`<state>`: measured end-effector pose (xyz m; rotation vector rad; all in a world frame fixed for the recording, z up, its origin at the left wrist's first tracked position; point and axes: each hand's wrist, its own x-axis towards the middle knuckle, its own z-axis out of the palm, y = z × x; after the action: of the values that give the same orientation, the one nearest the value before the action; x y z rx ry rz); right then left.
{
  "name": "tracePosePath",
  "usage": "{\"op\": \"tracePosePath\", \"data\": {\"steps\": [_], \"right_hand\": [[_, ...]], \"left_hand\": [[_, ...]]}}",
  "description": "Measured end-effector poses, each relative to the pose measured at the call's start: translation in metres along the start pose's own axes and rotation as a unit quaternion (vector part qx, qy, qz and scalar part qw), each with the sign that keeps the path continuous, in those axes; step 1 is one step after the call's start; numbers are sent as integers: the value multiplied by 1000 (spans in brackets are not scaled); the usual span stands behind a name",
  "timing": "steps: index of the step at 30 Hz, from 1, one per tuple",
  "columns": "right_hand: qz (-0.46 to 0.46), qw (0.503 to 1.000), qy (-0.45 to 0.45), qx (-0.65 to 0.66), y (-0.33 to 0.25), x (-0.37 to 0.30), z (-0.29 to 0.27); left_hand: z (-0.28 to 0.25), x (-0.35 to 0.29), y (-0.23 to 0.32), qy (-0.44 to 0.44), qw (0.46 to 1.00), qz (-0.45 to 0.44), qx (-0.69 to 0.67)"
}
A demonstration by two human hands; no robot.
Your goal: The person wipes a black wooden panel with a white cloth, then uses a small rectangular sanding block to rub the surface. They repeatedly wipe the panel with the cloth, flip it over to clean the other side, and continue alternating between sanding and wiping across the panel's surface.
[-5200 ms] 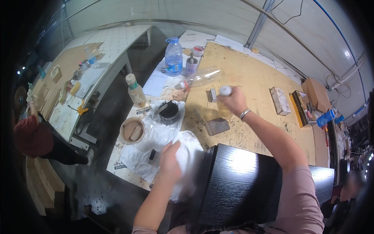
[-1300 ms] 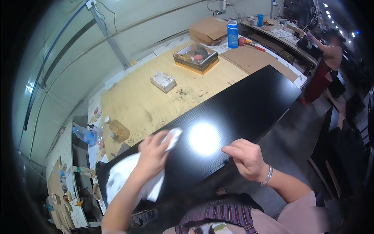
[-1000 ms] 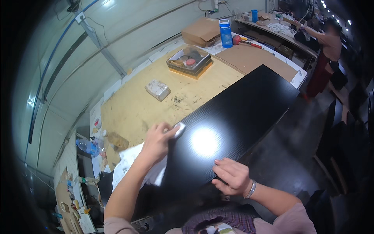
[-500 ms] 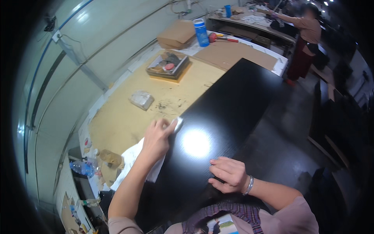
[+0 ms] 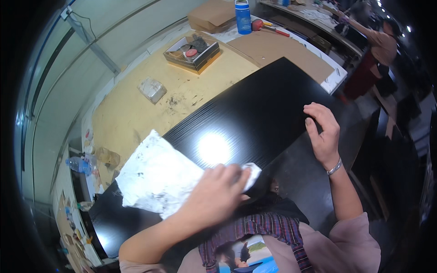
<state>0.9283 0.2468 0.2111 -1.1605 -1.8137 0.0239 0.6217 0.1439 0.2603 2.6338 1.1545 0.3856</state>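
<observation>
A long glossy black panel point(image 5: 259, 104) with fine ridges lies slantwise across the table. My left hand point(image 5: 217, 191), slightly blurred, is closed on a white cloth point(image 5: 157, 179) at the panel's near edge. One end of the cloth sticks out past my fingers; the rest, marked with dark smudges, spreads leftward over the panel. My right hand point(image 5: 325, 132), with a silver bracelet at its wrist, is at the panel's right edge. Its thumb and fingers are apart and bent, holding nothing; whether it touches the panel cannot be made out.
On the yellowish table point(image 5: 123, 104) are a wrapped block point(image 5: 152, 90), an open box point(image 5: 191, 54) of small items, and a blue bottle point(image 5: 243, 18). A red-handled tool point(image 5: 273, 28) lies behind. Plastic bottles point(image 5: 79, 164) stand left. A co-worker point(image 5: 378, 50) is at the back right.
My left hand has drawn the cloth from the panel's far edge to its near edge. My right hand has moved away to the right and opened out. The view has shifted somewhat.
</observation>
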Motion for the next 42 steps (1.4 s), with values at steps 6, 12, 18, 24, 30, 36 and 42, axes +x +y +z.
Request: {"op": "tracePosePath", "data": {"steps": [6, 12, 18, 24, 30, 36, 42], "right_hand": [[-25, 995, -73, 68, 95, 35, -21], [-6, 977, -100, 190, 147, 38, -31], [93, 923, -94, 361, 171, 29, -40], [14, 965, -78, 251, 178, 28, -47], [-91, 975, -12, 203, 166, 9, -63], [-167, 951, -83, 248, 137, 14, -48], [-156, 956, -73, 238, 140, 8, -32]], "left_hand": [[9, 20, 35, 20, 991, -121, 48], [67, 198, 58, 81, 995, -43, 47], [67, 231, 64, 40, 995, -57, 64], [69, 285, 70, 59, 995, -80, 27], [57, 273, 62, 8, 997, -70, 19], [63, 331, 1, 108, 988, -68, 85], [59, 310, -6, 58, 993, -61, 88]]}}
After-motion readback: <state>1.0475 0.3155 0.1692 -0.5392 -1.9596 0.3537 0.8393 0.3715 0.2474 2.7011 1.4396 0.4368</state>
